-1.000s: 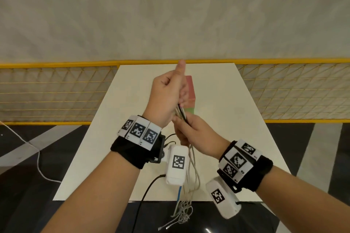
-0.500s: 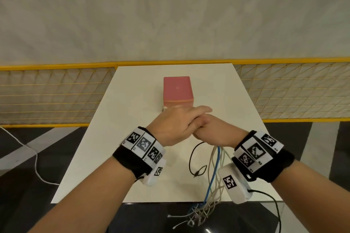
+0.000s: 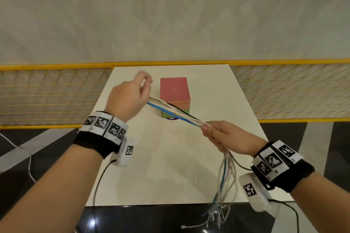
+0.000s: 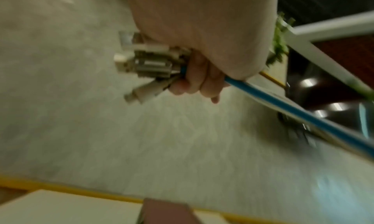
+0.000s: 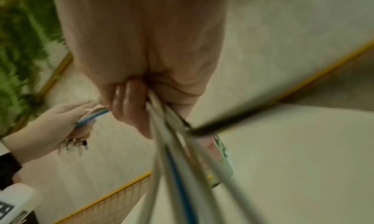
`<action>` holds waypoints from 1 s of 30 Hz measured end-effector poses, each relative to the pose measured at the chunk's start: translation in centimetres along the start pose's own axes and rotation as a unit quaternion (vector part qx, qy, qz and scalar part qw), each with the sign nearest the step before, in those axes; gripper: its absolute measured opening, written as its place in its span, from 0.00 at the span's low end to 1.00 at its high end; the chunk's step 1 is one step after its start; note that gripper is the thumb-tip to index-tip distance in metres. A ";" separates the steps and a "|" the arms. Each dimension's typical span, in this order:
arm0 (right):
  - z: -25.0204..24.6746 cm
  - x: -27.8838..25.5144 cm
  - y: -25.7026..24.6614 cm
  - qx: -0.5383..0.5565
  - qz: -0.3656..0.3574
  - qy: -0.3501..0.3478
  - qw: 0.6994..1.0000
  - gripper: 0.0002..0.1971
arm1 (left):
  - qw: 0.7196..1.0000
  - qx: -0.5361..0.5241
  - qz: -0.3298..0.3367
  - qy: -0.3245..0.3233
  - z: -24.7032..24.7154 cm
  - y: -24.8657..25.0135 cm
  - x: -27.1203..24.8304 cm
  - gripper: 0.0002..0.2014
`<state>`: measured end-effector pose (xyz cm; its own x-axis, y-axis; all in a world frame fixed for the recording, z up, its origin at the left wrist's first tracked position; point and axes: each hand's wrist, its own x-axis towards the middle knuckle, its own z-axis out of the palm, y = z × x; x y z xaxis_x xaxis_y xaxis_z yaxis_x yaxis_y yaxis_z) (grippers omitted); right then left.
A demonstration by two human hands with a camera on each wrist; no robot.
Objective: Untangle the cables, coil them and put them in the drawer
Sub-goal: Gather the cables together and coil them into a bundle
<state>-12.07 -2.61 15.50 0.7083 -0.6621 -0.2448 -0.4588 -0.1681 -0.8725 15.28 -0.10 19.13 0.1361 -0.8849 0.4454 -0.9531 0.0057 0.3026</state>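
Note:
A bundle of white, blue and black cables is stretched taut between my two hands above the white table. My left hand grips the plug end of the cables, raised at the left, with several connectors sticking out of the fist. My right hand grips the cables lower at the right; their loose ends hang past the table's near edge. The small drawer box, with a pink top and orange and green fronts, stands behind the cables. Its drawers look closed.
A yellow mesh fence runs along both sides of the table's far end, with a pale wall behind. Black wires trail from the wrist cameras. A thin white cord lies on the dark floor at the left.
The hands were clasped together low over the table half a second ago. They have since drawn apart, the left up and to the left, pulling the cable bundle straight between them.

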 end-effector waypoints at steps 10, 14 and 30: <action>1.7 2.7 -4.6 -0.172 -0.093 0.009 0.981 0.10 | 0.946 -0.256 -0.004 -0.196 3.8 8.2 -4.0 0.26; 0.2 2.2 -5.1 -0.121 -0.067 0.004 0.990 0.13 | 0.964 -0.224 0.056 -0.129 3.8 7.0 -3.2 0.23; -1.9 2.6 -6.4 -0.139 -0.074 0.042 0.987 0.19 | 0.991 -0.128 0.022 0.035 2.1 2.7 -0.2 0.14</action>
<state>-8.28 -4.67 21.26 0.7367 -0.6719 -0.0768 -0.4917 -0.4542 -0.7430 12.14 -0.89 18.12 0.1229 -0.8465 0.5180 -0.8595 0.1702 0.4820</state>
